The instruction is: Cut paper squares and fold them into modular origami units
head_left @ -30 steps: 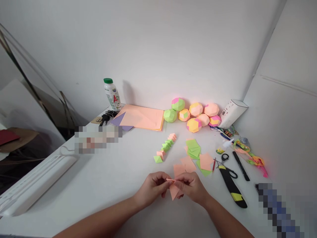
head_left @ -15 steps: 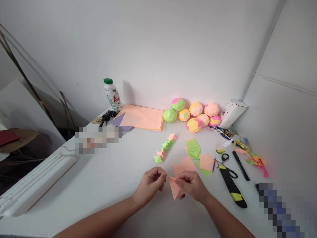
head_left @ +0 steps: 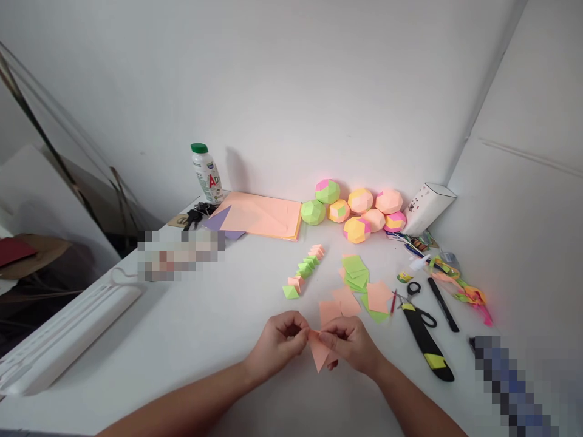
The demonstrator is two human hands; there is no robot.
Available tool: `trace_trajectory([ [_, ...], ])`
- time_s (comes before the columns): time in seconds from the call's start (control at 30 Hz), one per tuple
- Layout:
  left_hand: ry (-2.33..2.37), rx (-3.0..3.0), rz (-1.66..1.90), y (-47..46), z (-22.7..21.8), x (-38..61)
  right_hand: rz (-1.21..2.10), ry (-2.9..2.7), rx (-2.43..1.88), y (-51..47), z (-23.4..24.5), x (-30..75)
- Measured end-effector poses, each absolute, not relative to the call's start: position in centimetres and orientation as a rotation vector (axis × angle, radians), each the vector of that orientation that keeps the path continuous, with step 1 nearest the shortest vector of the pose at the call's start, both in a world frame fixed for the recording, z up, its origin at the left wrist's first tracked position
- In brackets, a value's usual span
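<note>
Both hands work at the near middle of the tabletop (head_left: 191, 328): right hand (head_left: 353, 345) pinches a folded peach paper triangle (head_left: 319, 353), left hand (head_left: 279, 343) grips its left corner with curled fingers. Just beyond lie loose peach and green paper squares (head_left: 359, 288); scissors (head_left: 423, 331) lie to the right. Farther off, a row of folded units (head_left: 304, 270). Against the far wall, paper balls (head_left: 359, 209) and a bottle (head_left: 206, 173).

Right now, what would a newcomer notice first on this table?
First, the two hands at the front: the left hand and right hand pinch a folded peach paper piece. Behind, against the wall, sits a bright cluster of paper balls. A row of small folded units lies mid-table.
</note>
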State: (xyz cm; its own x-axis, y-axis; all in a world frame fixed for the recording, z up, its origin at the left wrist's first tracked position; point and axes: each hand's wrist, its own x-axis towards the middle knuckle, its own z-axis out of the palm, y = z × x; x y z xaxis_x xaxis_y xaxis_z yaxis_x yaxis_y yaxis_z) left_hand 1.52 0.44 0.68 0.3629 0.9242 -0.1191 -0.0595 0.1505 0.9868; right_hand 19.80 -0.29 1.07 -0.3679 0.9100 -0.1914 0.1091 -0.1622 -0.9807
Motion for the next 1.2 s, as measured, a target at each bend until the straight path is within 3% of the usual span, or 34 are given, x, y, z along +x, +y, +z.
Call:
trace_trajectory([
  [0.2,0.957,1.104,0.987,0.4,1.1,1.3,1.612,-1.432,-1.203,-0.2,1.0,20.1],
  [0.37,0.882,1.209,0.837,0.2,0.5,1.8,1.617,-1.462,-1.203,-0.5,0.2,19.6],
  [0.7,0.934,1.377,0.872,0.0,-0.1,2.0,1.199,-1.698,-1.238,-0.9,1.2,18.4],
  [1.2,1.001,1.175,0.949,0.8,0.5,1.5,1.386,-1.491,-1.271,-0.1,1.6,19.6],
])
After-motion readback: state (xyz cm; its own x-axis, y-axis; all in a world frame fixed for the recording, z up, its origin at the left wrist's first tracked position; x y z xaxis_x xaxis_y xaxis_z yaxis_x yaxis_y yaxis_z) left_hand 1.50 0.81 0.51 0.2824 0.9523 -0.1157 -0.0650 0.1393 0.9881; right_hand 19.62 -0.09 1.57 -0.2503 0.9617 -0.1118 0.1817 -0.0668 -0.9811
